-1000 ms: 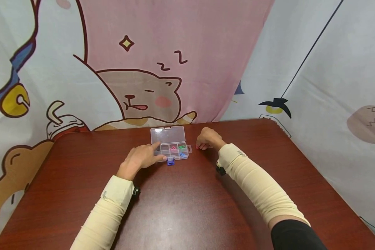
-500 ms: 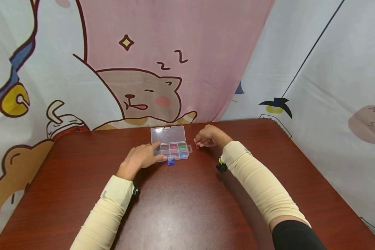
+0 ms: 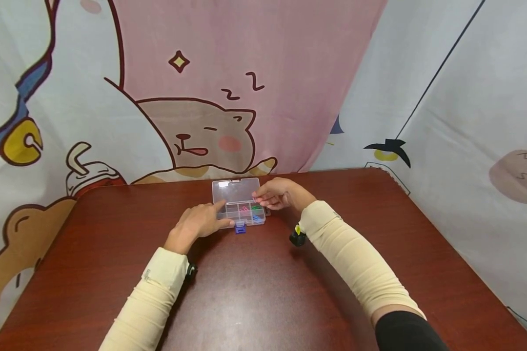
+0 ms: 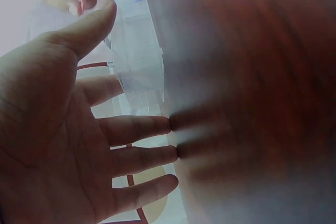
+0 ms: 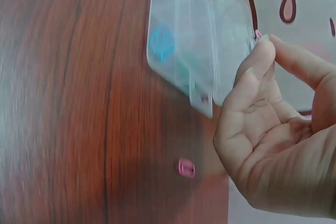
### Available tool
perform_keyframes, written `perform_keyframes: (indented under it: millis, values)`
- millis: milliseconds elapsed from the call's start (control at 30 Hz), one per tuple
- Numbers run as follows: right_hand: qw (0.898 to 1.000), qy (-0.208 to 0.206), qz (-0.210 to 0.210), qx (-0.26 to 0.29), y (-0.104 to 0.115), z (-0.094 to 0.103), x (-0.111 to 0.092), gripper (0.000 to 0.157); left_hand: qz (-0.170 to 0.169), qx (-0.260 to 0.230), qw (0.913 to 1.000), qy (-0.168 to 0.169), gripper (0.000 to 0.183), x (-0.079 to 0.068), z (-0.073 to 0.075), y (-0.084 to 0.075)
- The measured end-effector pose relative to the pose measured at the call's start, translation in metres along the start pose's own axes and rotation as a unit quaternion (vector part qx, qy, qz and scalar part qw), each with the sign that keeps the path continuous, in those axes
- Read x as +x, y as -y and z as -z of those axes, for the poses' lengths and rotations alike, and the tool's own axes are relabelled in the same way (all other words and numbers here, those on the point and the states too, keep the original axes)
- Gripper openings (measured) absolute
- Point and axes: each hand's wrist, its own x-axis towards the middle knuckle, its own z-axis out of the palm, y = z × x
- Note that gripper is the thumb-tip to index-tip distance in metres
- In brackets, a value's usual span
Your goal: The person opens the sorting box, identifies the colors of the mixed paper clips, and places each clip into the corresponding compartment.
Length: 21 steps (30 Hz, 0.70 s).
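A clear plastic compartment box [image 3: 232, 214] stands with its lid [image 3: 230, 191] raised at the back. Pink clips [image 3: 244, 210], green clips [image 3: 256, 207] and blue clips [image 3: 256, 218] lie in separate compartments. Over the box's right side, my right hand [image 3: 284, 194] pinches a pink paper clip [image 5: 259, 34] between thumb and fingertip. My left hand [image 3: 196, 222] rests at the box's left end, thumb at the front and fingers outstretched. In the right wrist view, another pink paper clip [image 5: 186, 168] lies on the table; the head view does not show it.
The box's blue latch [image 3: 240, 229] hangs at the front. All this is on a brown wooden table [image 3: 254, 292]. A printed curtain [image 3: 307, 87] hangs close behind the table's back edge.
My right hand has lifted the pink paper clip off the table and moved left, from beside the box to above its right side. My left hand has stayed put.
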Motion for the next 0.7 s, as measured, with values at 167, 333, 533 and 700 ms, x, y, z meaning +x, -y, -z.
perform_keyframes:
  millis: [167,333,533,700]
  values:
    - [1.000,0.011,-0.004,-0.001,0.004,-0.016,0.004,0.017,0.000,0.005,1.0000,0.002,0.081,0.001,0.001,-0.001]
    - [1.000,0.007,-0.004,-0.007,0.005,-0.023,0.005,0.011,-0.002,0.003,1.0000,0.004,0.081,0.000,0.001,-0.001]
    - [1.000,0.003,-0.004,-0.003,0.004,-0.023,0.006,0.014,0.000,0.002,1.0000,0.002,0.081,0.001,0.001,-0.001]
    - [1.000,0.002,-0.008,-0.011,0.004,-0.023,0.006,0.018,0.000,0.002,1.0000,0.004,0.081,0.001,0.000,0.000]
